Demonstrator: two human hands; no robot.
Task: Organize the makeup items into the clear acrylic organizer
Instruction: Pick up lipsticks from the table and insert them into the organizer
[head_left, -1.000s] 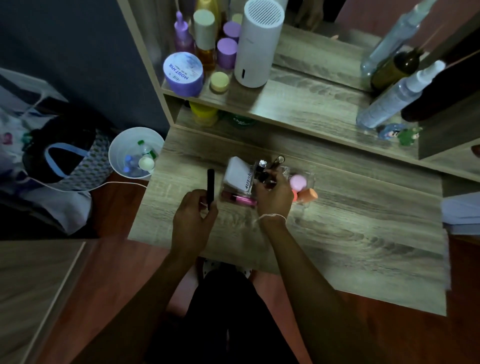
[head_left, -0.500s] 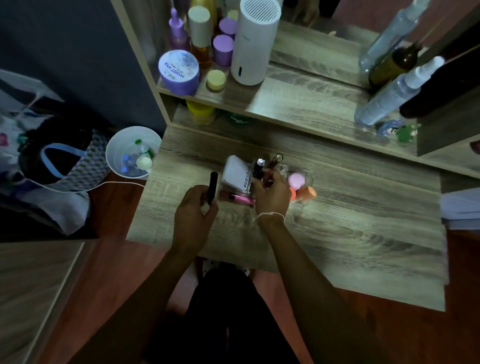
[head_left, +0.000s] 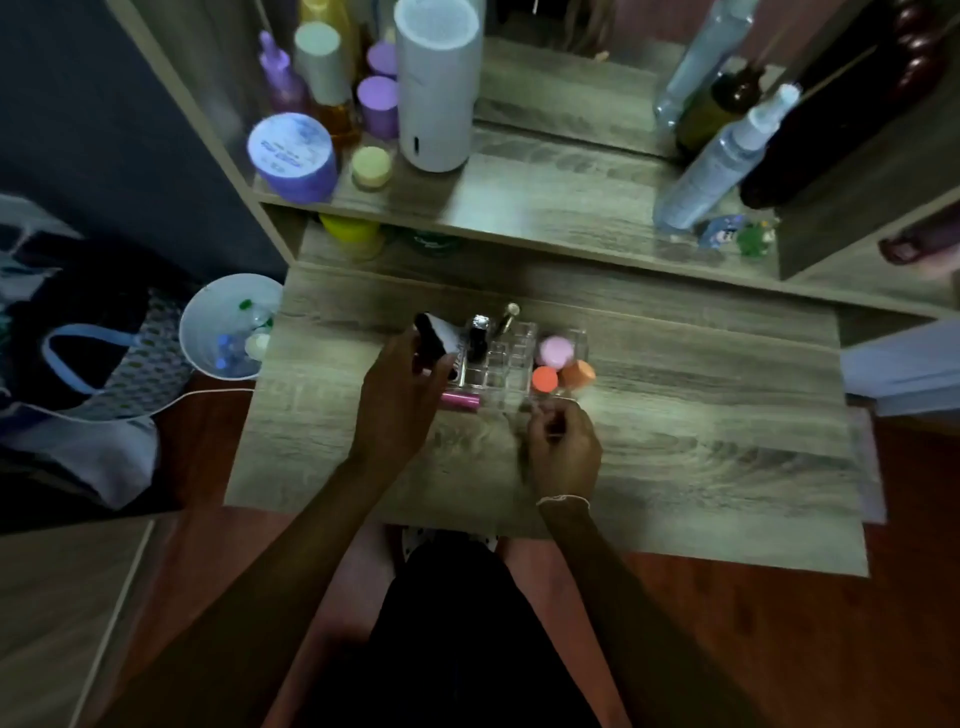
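While a slim black makeup tube (head_left: 431, 332) is gripped in the closed left hand (head_left: 402, 395), its long axis tilted, the clear acrylic organizer (head_left: 511, 364) lies just right; the right hand (head_left: 563, 449) is curled, contents untellable.

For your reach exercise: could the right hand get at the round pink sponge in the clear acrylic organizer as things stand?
Probably yes. The right hand hovers just in front of the clear acrylic organizer, and the round pink sponge sits uncovered on top. Nothing lies between them.
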